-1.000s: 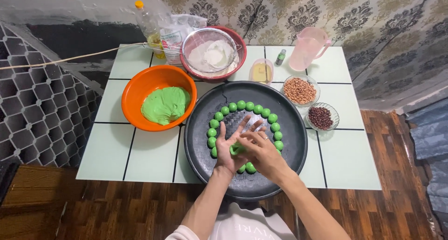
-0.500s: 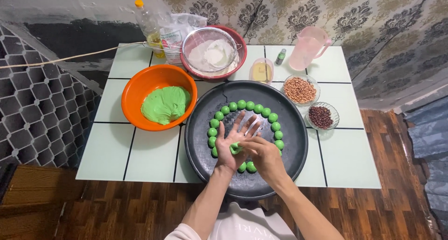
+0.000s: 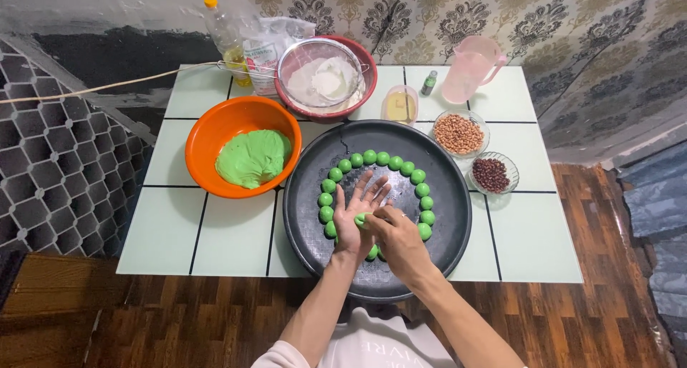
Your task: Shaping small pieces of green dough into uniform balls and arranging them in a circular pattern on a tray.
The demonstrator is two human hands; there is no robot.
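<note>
Over a round black tray [image 3: 444, 196], my left hand [image 3: 356, 214] lies palm up with its fingers spread. A small piece of green dough [image 3: 361, 221] rests on that palm. My right hand [image 3: 397, 243] presses on the dough from the right with its fingertips. Several green dough balls [image 3: 390, 159] sit in a ring on the tray around both hands. An orange bowl [image 3: 215, 135] to the left holds a mass of green dough [image 3: 252, 157].
On the tiled table [image 3: 522, 239] stand a red bowl with a sieve of white flour [image 3: 322, 78], an oil bottle [image 3: 225, 35], a pink jug [image 3: 469, 67], a small cup of liquid [image 3: 401, 105], a tiny green bottle [image 3: 429, 82], and glass bowls of peanuts [image 3: 458, 133] and red beans [image 3: 491, 175].
My right hand has slid back toward me across the left palm, from over the fingers to the heel, rolling the green dough piece between them.
</note>
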